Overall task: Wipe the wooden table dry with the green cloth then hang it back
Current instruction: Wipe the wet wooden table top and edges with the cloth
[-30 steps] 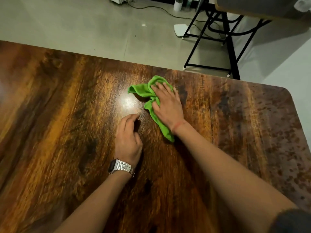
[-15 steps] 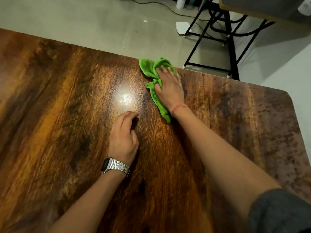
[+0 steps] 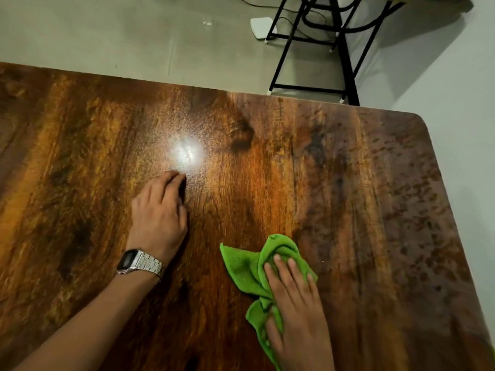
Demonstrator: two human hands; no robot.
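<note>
Pressing the green cloth flat under my right hand, I keep those fingers straight and spread over its bunched folds on the wooden tabletop. The cloth lies near the tabletop's front edge, to the right of my left hand. That hand rests on the wood, fingers loosely curled, holding nothing, a metal watch at its wrist. Beyond the cloth, a glare spot shines just past my left fingertips.
</note>
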